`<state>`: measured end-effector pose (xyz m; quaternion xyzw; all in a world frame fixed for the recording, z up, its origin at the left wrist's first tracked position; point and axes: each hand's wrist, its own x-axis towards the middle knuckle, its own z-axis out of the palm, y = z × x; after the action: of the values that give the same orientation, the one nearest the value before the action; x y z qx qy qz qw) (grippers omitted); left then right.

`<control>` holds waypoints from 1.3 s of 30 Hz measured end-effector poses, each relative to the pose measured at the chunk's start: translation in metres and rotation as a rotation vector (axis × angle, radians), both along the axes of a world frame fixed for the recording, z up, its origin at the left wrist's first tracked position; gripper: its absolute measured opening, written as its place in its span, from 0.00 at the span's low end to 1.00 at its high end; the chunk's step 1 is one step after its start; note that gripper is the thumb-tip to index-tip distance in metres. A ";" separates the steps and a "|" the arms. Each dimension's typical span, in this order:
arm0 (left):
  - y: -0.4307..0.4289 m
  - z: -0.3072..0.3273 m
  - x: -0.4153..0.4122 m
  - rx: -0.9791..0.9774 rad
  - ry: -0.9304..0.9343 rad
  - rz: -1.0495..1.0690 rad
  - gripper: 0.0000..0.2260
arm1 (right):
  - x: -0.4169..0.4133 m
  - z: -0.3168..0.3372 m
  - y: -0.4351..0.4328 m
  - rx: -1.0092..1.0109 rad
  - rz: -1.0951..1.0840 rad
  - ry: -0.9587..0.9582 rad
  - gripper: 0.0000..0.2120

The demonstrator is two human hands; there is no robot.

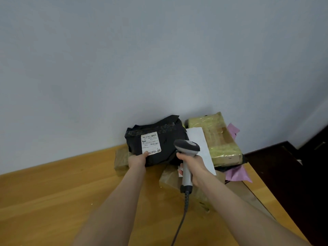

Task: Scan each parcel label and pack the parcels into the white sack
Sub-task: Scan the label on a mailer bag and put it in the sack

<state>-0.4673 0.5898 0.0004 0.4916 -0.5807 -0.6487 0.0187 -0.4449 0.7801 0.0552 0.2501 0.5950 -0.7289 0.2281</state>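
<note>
My left hand (137, 159) grips the lower edge of a black plastic parcel (166, 134), tilted up so its white label (150, 142) faces me; my thumb lies on the label's bottom corner. My right hand (194, 167) is curled round the handle of a grey and white barcode scanner (187, 148). The scanner's head sits just right of the label and points toward the parcel. Its cable (181, 222) trails down toward me. No white sack is in view.
Behind the scanner lie a white flat parcel (202, 148), a tape-wrapped cardboard box (220, 137) and pink mailers (237, 174). Brown taped parcels (121, 160) lie under my hands on the wooden table (53, 192). A wall stands close behind; dark furniture (292, 174) is at right.
</note>
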 end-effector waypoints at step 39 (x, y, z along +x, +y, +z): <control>-0.253 0.165 0.221 -0.312 0.231 -0.914 0.23 | 0.134 0.106 -0.265 0.121 -0.007 0.261 0.08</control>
<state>-0.2467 0.3372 0.1657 0.1030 -0.8212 -0.5459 -0.1301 -0.3104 0.5148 0.1613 0.1687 0.6616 -0.7189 0.1308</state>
